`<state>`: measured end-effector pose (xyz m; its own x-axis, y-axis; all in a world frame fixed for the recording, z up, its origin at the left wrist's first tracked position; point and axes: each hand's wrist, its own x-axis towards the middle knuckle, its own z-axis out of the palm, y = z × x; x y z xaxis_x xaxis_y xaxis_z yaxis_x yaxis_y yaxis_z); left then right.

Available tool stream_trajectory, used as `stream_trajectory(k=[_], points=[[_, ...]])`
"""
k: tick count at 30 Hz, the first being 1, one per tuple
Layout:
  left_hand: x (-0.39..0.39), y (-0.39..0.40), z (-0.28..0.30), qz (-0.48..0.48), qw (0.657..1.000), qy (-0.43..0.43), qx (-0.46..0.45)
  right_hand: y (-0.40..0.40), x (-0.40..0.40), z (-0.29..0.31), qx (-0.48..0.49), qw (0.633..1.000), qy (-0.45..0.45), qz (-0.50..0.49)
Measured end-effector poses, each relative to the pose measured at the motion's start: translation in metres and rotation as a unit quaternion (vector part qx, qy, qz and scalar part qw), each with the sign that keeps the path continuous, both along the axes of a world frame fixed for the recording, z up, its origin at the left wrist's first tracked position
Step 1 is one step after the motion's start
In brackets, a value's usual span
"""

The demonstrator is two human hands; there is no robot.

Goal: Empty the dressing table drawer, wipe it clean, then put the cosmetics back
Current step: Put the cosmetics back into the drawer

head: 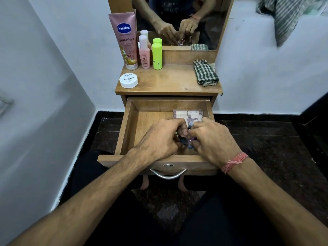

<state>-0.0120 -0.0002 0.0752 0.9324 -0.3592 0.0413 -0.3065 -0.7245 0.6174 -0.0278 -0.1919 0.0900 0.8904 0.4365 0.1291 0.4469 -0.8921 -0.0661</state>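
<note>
Clearly you are in the middle of the job, though I cannot say from this view alone if you are still taking things out or already putting them back. On the worktop (168,80) stand the Vaseline tube (125,41), a pink bottle (144,52), a green stick (157,56) and the white nail polish jar (128,80); the checked cloth (205,72) lies folded at the right side. The drawer (134,121) is pulled open and most of its floor is bare wood. In its back right corner sits a clear box (188,114) with pale blocks inside. Near the front, your left hand (159,139) and right hand (213,141) are both curled around small nail polish bottles (190,125), close together; how many bottles, it is hard to count under the fingers. So at least the box and these bottles are in the drawer, and the rest waits above.
</note>
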Motion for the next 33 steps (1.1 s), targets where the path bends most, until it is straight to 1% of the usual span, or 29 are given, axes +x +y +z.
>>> stream_trajectory(k=[8,10,12,15,17,21,24,26,30,33], points=[[0.003,-0.001,-0.001,0.026,0.999,0.027,0.024,-0.004,0.002,-0.004,0.021,1.0,0.0,0.006],[0.003,0.003,0.0,0.031,0.999,0.028,0.029,-0.007,0.006,0.0,0.053,0.998,0.018,0.0],[0.004,0.009,0.007,0.032,0.998,0.049,0.027,-0.009,0.01,0.007,0.111,0.993,0.031,-0.007],[0.006,0.024,0.02,0.049,0.996,0.065,0.019,-0.005,0.019,0.024,0.179,0.984,0.022,-0.005],[0.016,0.036,0.031,0.072,0.995,0.065,-0.005,0.003,0.03,0.036,0.214,0.977,0.008,0.003],[0.059,0.054,0.049,0.13,0.984,0.02,-0.117,0.026,0.081,0.054,0.263,0.964,-0.022,0.001],[0.098,0.056,0.061,0.176,0.962,0.017,-0.209,0.045,0.136,0.067,0.241,0.968,-0.058,-0.033],[0.123,0.054,0.064,0.194,0.949,0.035,-0.247,0.059,0.171,0.076,0.221,0.972,-0.068,-0.048],[0.158,0.051,0.062,0.224,0.931,0.068,-0.28,0.086,0.222,0.087,0.158,0.982,-0.08,-0.061],[0.171,0.047,0.058,0.212,0.927,0.076,-0.301,0.098,0.246,0.083,0.123,0.988,-0.071,-0.052]])
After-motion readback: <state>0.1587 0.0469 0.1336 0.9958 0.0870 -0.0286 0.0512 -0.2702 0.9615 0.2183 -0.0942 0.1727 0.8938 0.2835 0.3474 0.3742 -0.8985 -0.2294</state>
